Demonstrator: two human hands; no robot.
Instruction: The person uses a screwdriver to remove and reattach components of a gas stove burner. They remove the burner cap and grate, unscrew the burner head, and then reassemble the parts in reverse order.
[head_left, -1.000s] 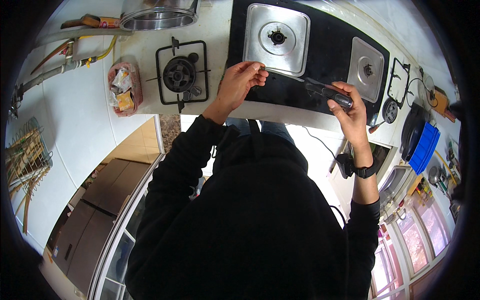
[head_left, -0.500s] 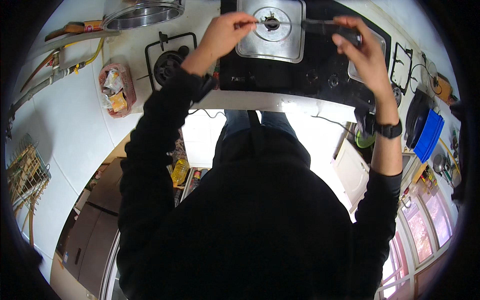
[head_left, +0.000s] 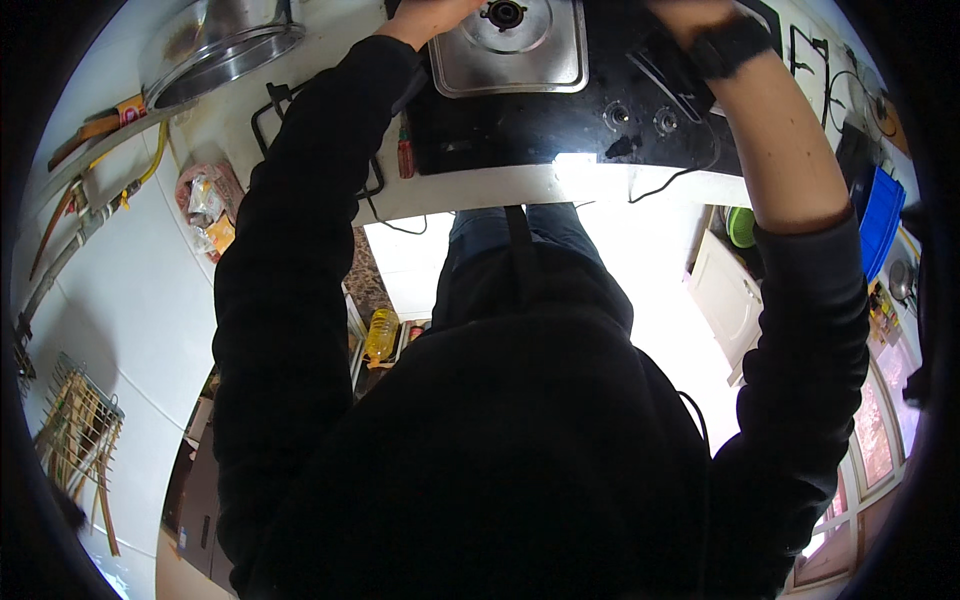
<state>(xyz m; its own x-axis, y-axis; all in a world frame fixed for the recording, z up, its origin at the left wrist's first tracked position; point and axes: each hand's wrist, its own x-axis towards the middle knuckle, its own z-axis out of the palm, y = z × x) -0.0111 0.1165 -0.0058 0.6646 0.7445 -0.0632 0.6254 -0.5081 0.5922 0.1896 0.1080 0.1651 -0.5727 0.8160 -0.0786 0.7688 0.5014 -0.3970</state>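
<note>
My left hand (head_left: 436, 17) is at the top edge, over the left rim of a square metal burner tray (head_left: 508, 75). Its fingers run out of the picture, so what they hold is hidden. Further right, my right hand (head_left: 692, 14) reaches over the black glass cooktop (head_left: 500, 135), smeared by motion and cut off by the upper edge. A black watch (head_left: 733, 46) is on that wrist. In the tray's middle sits a round burner (head_left: 503, 13). Two bare knob stems (head_left: 616, 116) stand near the cooktop's front, beside a small black piece (head_left: 622, 147).
A large steel pot (head_left: 215, 60) stands at the back left, above a yellow gas hose (head_left: 155, 165). Near the cooktop's left edge is a slim red item (head_left: 405, 152). A black cord (head_left: 655, 190) hangs over the counter edge. At the right is a blue tray (head_left: 882, 222).
Both hands have moved up toward the picture's top edge. The thin rod and black handle held between them are no longer visible. The view has shifted, and the pot sits further left.
</note>
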